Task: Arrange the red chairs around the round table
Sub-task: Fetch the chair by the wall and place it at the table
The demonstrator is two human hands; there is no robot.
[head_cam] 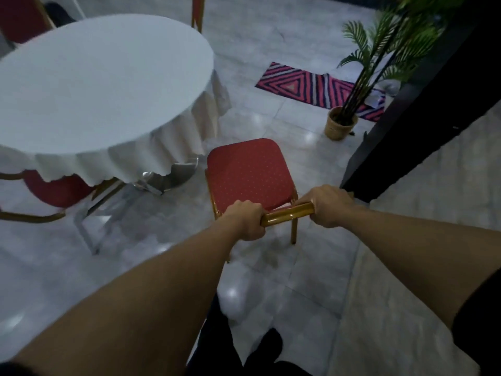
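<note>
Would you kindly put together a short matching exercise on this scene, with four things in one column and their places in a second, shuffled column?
Things:
1. held chair
2. potted plant
3. striped rug
4. tablecloth

Places:
A. draped over the round table
B. flat on the floor beyond the plant's pot
C. gripped at its gold top rail by the left hand and right hand
D. standing on the floor beside the dark counter

Pairs: 1-C, 2-D, 3-B, 4-A
</note>
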